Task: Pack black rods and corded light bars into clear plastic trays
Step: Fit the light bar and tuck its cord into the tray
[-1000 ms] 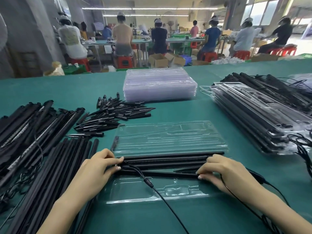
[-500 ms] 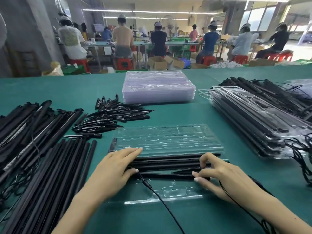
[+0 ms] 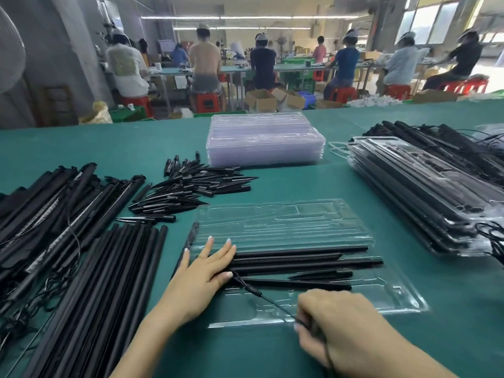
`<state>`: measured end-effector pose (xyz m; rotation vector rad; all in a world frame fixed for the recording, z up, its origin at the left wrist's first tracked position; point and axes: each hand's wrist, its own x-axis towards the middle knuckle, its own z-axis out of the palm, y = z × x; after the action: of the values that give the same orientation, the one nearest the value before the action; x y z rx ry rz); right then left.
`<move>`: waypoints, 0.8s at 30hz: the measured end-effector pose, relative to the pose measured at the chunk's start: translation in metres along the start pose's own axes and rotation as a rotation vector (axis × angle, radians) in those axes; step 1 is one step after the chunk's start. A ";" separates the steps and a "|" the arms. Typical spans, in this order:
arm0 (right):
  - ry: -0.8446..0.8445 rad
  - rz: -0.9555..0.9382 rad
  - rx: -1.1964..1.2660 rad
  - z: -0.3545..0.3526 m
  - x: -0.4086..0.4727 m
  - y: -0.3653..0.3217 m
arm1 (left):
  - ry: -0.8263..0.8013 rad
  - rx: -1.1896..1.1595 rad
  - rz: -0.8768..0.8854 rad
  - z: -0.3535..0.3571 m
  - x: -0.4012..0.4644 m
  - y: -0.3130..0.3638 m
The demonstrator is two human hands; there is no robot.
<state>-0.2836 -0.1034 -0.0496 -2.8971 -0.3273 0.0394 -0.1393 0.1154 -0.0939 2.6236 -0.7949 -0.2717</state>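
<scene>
- Now, at the left edge of the tabletop [image 3: 272, 186] we see the heap of corded light bars [image 3: 49, 203], and nearer us the row of long black rods [image 3: 109, 282], both waiting.
- Beside them lies the pile of short pointed spikes [image 3: 196, 186], and behind it, toward the far edge, the stack of empty clear trays [image 3: 266, 140].
- Our left hand [image 3: 201, 271] now lies flat with fingers straight on the left ends of the rods in the open tray [image 3: 403, 298]; half a second ago it was only sliding onto them, so we judge it is pinning the load in place.
- In that tray, near our edge, sit several rods, one spike and a light bar [image 3: 294, 284] in the nearest slot.
- Our right hand [image 3: 338, 328] has left the rods' right ends and come to the tray's near rim, where its fingers are curled round the cord [image 3: 275, 304]; the bar itself lies up and left of that grip, cord taut between them, so tucking the cord looks next.
- At the right edge rests the stack of packed trays [image 3: 420, 192].
</scene>
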 end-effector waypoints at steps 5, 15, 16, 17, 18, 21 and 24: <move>-0.188 0.175 0.448 -0.032 -0.014 0.041 | -0.043 0.015 -0.008 -0.001 0.005 -0.003; -0.118 0.214 0.238 -0.001 -0.035 0.010 | -0.051 -0.016 -0.031 -0.003 0.008 -0.003; -0.141 0.190 0.201 0.005 -0.034 0.001 | -0.043 -0.015 -0.029 -0.003 0.008 -0.004; -0.159 0.173 0.199 0.008 -0.033 -0.006 | -0.039 -0.014 -0.027 -0.003 0.008 -0.004; -0.178 0.152 0.245 0.008 -0.032 -0.010 | -0.041 -0.017 -0.025 -0.003 0.007 -0.004; -0.247 0.100 0.648 -0.008 -0.032 -0.008 | -0.063 -0.061 -0.029 -0.005 0.008 -0.002; -0.279 0.112 1.092 -0.027 -0.034 -0.002 | -0.073 -0.080 -0.035 -0.007 0.008 0.000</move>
<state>-0.3156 -0.1155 -0.0230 -1.8127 -0.1162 0.4785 -0.1307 0.1132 -0.0881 2.5669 -0.7472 -0.4031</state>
